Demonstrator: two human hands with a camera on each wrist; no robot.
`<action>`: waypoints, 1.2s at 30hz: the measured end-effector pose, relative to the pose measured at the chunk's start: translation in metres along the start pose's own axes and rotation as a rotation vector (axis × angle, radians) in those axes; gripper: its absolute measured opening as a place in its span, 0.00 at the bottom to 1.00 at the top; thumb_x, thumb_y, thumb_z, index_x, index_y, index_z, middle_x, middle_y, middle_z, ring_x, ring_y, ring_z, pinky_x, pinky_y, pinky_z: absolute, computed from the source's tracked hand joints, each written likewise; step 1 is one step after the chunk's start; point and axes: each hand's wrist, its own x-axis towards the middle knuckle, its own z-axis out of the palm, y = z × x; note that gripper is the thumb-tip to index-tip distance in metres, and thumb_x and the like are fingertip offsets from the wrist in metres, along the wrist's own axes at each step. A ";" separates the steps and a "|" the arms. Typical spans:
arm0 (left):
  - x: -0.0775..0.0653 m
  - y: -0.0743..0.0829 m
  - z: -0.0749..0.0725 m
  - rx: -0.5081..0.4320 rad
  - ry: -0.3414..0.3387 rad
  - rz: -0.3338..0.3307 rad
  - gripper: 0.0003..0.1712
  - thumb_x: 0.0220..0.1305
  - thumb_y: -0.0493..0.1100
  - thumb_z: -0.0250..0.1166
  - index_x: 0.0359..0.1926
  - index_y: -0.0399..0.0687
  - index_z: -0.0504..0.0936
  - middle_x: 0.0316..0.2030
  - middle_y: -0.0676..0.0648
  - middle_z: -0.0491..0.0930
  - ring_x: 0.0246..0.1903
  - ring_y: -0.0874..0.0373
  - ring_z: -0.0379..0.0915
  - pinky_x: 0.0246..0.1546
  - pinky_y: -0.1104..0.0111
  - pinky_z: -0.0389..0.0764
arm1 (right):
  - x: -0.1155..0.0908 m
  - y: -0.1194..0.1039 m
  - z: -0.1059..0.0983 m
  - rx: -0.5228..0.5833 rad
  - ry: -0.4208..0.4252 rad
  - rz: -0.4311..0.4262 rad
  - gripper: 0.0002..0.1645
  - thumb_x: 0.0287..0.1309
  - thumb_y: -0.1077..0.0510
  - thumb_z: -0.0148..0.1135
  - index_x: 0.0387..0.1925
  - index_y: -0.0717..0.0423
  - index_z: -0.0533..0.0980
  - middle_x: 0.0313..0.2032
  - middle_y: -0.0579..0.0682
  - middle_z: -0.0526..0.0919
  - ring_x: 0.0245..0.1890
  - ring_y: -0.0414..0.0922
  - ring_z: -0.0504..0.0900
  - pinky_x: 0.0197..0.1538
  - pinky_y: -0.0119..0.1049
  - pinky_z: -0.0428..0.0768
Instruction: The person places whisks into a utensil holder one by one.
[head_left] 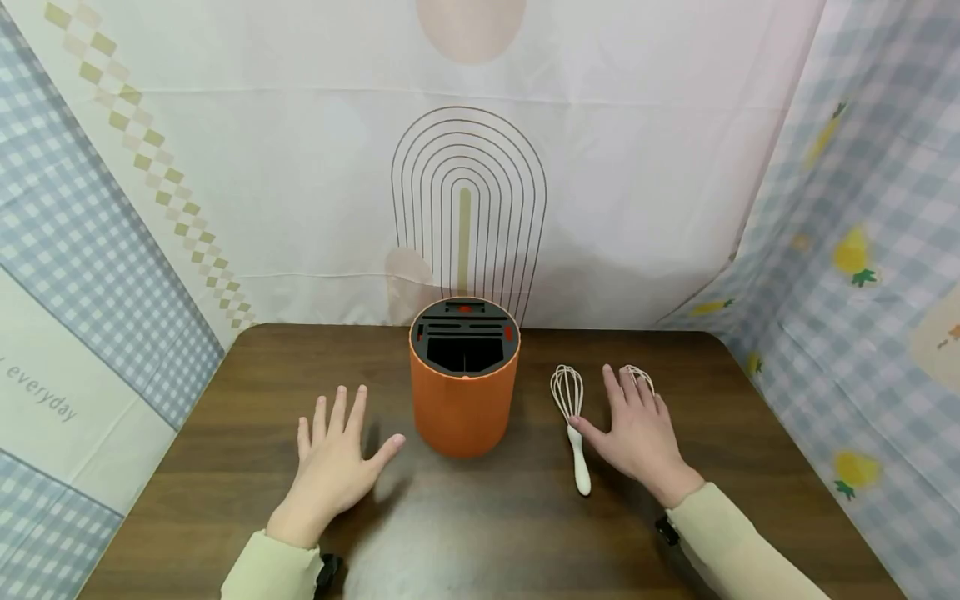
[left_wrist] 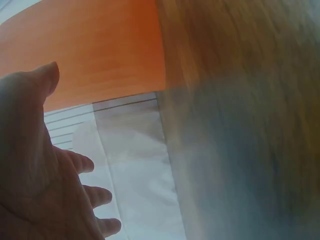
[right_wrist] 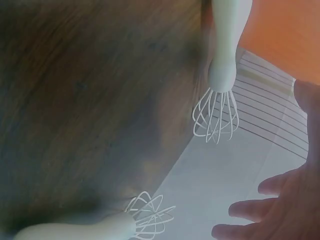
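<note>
Brown table [head_left: 465, 525] under the left hand [head_left: 335, 467] and right hand [head_left: 641, 433]. Orange holder [head_left: 463, 417] upright between them. Both hands outstretched, holding nothing. White whisk [head_left: 579, 462] just beside the right hand; second whisk [right_wrist: 80, 232] partly hidden behind it.

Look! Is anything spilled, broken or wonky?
Nothing stands out. The orange holder stands upright, and I see no spill on the table. The whisk nearer the holder looks whole; the other whisk is partly hidden by the right hand in the head view, so I can't be sure.
</note>
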 end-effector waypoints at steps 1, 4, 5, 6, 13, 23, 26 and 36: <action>0.000 0.000 0.000 -0.011 0.001 0.002 0.56 0.59 0.79 0.45 0.77 0.57 0.36 0.75 0.37 0.35 0.71 0.34 0.25 0.63 0.35 0.30 | 0.001 -0.001 -0.001 0.013 -0.007 0.001 0.63 0.51 0.19 0.49 0.76 0.55 0.49 0.71 0.67 0.53 0.68 0.68 0.52 0.63 0.67 0.52; 0.001 0.002 -0.001 -0.047 -0.002 0.006 0.56 0.60 0.78 0.46 0.77 0.57 0.37 0.75 0.38 0.36 0.71 0.34 0.26 0.63 0.36 0.32 | 0.001 -0.002 -0.003 0.044 -0.023 0.002 0.64 0.51 0.19 0.50 0.75 0.56 0.49 0.71 0.67 0.53 0.68 0.68 0.54 0.62 0.67 0.55; 0.001 0.003 -0.001 -0.067 -0.002 0.007 0.55 0.61 0.77 0.47 0.77 0.57 0.37 0.75 0.38 0.37 0.71 0.34 0.27 0.63 0.36 0.32 | 0.001 -0.002 -0.003 0.053 -0.029 0.005 0.65 0.50 0.19 0.51 0.75 0.56 0.49 0.71 0.67 0.54 0.67 0.68 0.54 0.62 0.68 0.55; 0.001 0.004 -0.002 -0.090 0.000 0.009 0.55 0.61 0.77 0.47 0.77 0.58 0.37 0.75 0.39 0.37 0.72 0.35 0.27 0.64 0.37 0.32 | 0.001 -0.002 -0.003 0.062 -0.032 0.007 0.65 0.50 0.19 0.51 0.75 0.56 0.49 0.70 0.67 0.54 0.67 0.68 0.55 0.62 0.67 0.56; 0.004 0.014 -0.008 -0.374 0.066 0.054 0.48 0.65 0.69 0.54 0.77 0.59 0.44 0.73 0.42 0.48 0.72 0.40 0.40 0.66 0.40 0.44 | 0.001 -0.002 -0.004 0.243 -0.070 0.077 0.66 0.48 0.19 0.54 0.75 0.58 0.51 0.70 0.65 0.56 0.68 0.64 0.58 0.60 0.64 0.63; 0.019 0.035 -0.019 -0.940 0.101 0.104 0.34 0.72 0.53 0.55 0.72 0.51 0.56 0.67 0.42 0.61 0.68 0.45 0.55 0.66 0.49 0.56 | 0.004 -0.008 -0.005 0.489 -0.115 0.195 0.56 0.49 0.25 0.62 0.68 0.59 0.62 0.58 0.62 0.73 0.53 0.57 0.76 0.51 0.52 0.76; 0.023 0.041 -0.020 -0.967 0.093 0.105 0.33 0.72 0.54 0.54 0.72 0.52 0.56 0.67 0.43 0.61 0.68 0.47 0.55 0.67 0.50 0.56 | 0.003 -0.008 -0.004 0.523 -0.136 0.213 0.55 0.49 0.27 0.63 0.67 0.60 0.63 0.57 0.63 0.75 0.51 0.56 0.78 0.49 0.50 0.77; 0.035 0.057 -0.023 -1.010 0.098 0.097 0.34 0.70 0.57 0.55 0.73 0.56 0.57 0.67 0.46 0.62 0.68 0.51 0.56 0.66 0.51 0.58 | 0.003 -0.009 -0.005 0.560 -0.164 0.233 0.55 0.50 0.28 0.63 0.66 0.62 0.63 0.56 0.65 0.75 0.52 0.58 0.78 0.49 0.50 0.78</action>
